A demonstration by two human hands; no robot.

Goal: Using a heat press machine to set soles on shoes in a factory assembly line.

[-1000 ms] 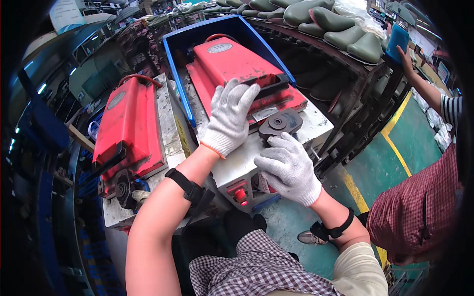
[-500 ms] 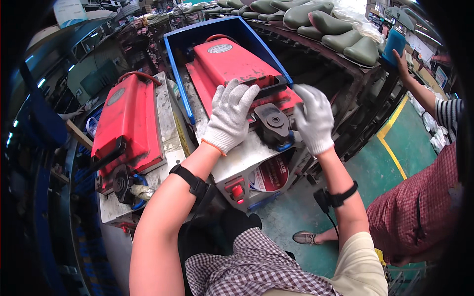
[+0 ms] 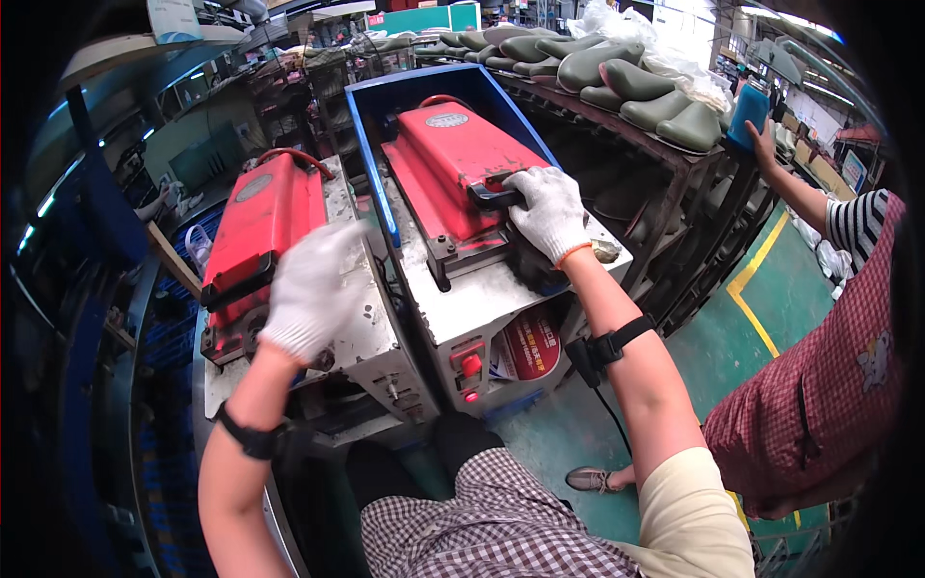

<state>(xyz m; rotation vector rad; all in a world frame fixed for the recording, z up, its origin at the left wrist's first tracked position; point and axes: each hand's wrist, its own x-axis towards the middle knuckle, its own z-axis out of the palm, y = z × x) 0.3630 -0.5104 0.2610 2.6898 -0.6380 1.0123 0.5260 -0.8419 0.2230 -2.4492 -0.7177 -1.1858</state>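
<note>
Gripping the black handle (image 3: 496, 197) of the middle red press lid (image 3: 453, 164), the right hand (image 3: 549, 214) is clamping it, while the left hand (image 3: 308, 289), having left the press, is hovering open beside the left red press (image 3: 258, 226).

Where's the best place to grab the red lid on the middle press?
Take the red lid by the black handle at its near edge, coming from the front. The bar runs crosswise and stands off the lid, so fingers wrap over it, as the right hand does now. The left hand is blurred by the other press.
</note>
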